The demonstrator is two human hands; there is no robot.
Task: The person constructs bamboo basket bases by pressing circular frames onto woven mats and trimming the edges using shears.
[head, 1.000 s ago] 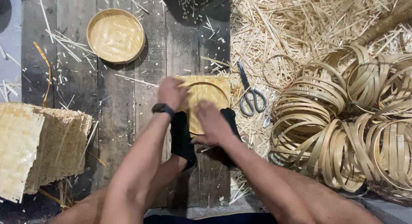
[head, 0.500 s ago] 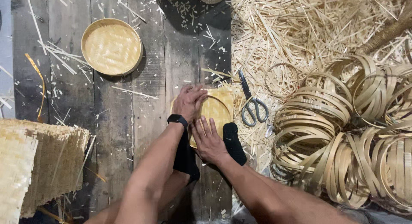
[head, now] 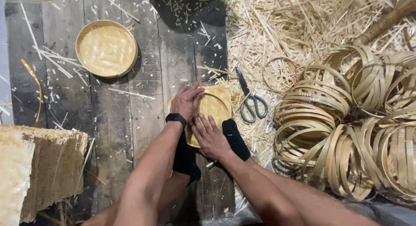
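Observation:
A square woven bamboo mat [head: 219, 102] with a bamboo ring on top lies on the dark wooden floor, pinned at its near edge by two feet in black socks [head: 236, 139]. My left hand [head: 186, 101], with a black watch on the wrist, presses down on the mat's left side over the ring. My right hand [head: 209, 135] lies flat with spread fingers on the mat's near edge. Neither hand is lifting anything.
A finished round woven tray [head: 106, 48] sits at the far left. Scissors [head: 249, 102] lie just right of the mat. Several bamboo hoops [head: 346, 122] are piled at the right, over straw scraps. A stack of woven mats [head: 34, 169] stands at the near left.
The view has shifted slightly. My left hand has stayed on the mat's left side; my right hand has slid a little along the near edge.

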